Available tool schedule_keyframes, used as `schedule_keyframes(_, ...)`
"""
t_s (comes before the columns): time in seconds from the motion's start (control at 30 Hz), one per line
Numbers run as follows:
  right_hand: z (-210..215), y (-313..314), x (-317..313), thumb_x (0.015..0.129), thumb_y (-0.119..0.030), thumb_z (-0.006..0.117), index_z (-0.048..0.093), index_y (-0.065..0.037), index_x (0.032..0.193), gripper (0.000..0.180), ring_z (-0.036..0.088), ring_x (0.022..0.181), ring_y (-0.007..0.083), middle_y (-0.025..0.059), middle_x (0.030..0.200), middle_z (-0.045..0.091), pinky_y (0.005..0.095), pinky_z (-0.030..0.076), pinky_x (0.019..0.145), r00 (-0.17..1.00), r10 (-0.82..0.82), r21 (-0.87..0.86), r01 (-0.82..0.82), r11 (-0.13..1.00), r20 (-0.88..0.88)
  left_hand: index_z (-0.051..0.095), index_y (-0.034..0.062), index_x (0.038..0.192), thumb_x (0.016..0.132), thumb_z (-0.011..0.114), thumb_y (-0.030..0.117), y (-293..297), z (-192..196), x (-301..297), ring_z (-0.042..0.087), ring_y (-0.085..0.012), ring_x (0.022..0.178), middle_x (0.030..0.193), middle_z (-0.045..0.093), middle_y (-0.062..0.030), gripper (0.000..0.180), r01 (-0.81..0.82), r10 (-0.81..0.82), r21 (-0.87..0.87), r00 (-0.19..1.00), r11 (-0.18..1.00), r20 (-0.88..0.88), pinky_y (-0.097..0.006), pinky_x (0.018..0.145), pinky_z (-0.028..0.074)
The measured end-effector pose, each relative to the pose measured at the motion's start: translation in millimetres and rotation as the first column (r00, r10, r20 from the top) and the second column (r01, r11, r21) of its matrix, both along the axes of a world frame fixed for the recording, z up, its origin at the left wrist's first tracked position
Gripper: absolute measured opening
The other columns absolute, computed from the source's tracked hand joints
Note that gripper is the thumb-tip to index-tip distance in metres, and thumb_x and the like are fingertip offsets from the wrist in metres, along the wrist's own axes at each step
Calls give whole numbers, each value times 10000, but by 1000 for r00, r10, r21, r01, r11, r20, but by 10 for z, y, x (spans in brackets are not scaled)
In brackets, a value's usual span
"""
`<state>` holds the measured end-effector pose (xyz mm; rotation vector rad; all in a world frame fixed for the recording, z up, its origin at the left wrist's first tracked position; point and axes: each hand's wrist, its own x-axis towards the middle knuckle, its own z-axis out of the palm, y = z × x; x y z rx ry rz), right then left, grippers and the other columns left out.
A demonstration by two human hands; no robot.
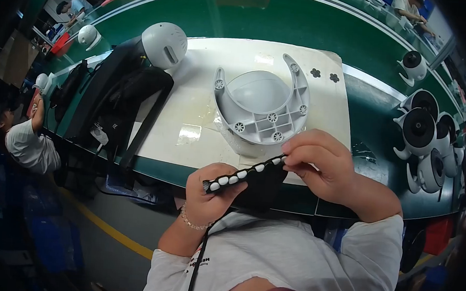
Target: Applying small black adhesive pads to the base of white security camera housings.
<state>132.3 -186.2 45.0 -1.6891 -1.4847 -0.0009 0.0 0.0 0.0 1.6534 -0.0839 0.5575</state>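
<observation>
on the green bench (pixel 372 131): pale board (pixel 329 114) with grey crescent-based housing (pixel 262 115); black bag-like pile (pixel 134 92), left; black-faced white units (pixel 419 129), right. at the board's near edge, between both hands: one black strip (pixel 242 175), row of white oval pads, slanted. left hand (pixel 205 189) grips lower end; right hand (pixel 318 162) pinches upper, fingers hiding its tip. dark piece (pixel 265 191) beneath: indistinct.

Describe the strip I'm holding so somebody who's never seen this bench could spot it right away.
Find the pale board on the green bench, then look at its near side, where the left hand and right hand hold a narrow black strip. It slants up toward the right. A row of white ovals along it sets it apart from the pale crescent-shaped part beyond.
</observation>
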Motion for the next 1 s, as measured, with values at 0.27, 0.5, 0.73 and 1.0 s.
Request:
schedule_keyframes(0.27, 2, 155, -119, 685, 11, 652, 531, -73, 922, 279, 563, 852, 265, 111, 949, 566, 339, 434, 683, 989, 89, 284, -51, 957, -120, 572, -22, 769, 633, 655, -95, 37, 19, 45, 576, -171, 622, 715, 600, -105, 176, 49, -48, 84, 999, 995, -11, -251, 577, 443)
schedule_keyframes(0.5, -70, 184, -76, 681, 15, 625, 527, -75, 943, 293, 592, 805, 250, 74, 867, 572, 357, 438, 643, 978, 48, 357, -121, 926, 205, 563, -28, 745, 647, 658, -73, 11, 2, 64, 548, -154, 576, 689, 591, -88, 145, 65, -64, 8, 994, 998, -94, -246, 535, 416)
schedule_keyframes(0.73, -75, 341, -176, 704, 3, 602, 521, -84, 958, 280, 593, 732, 238, 60, 868, 547, 317, 416, 579, 994, 12, 519, -64, 852, 104, 559, -13, 727, 644, 670, -54, -4, -5, 80, 541, -180, 538, 641, 568, -96, 145, 51, -46, 65, 996, 997, -75, -254, 498, 407)
schedule_keyframes(1.0, 22, 253, -185, 730, -173, 633, 532, -21, 878, 235, 539, 565, 193, 182, 871, 550, 276, 436, 467, 930, 298, 418, -364, 832, 216, 589, 2, 747, 631, 676, -38, 27, 86, 56, 570, -199, 566, 656, 587, -99, 151, 44, -33, 55, 981, 998, -193, -258, 525, 430)
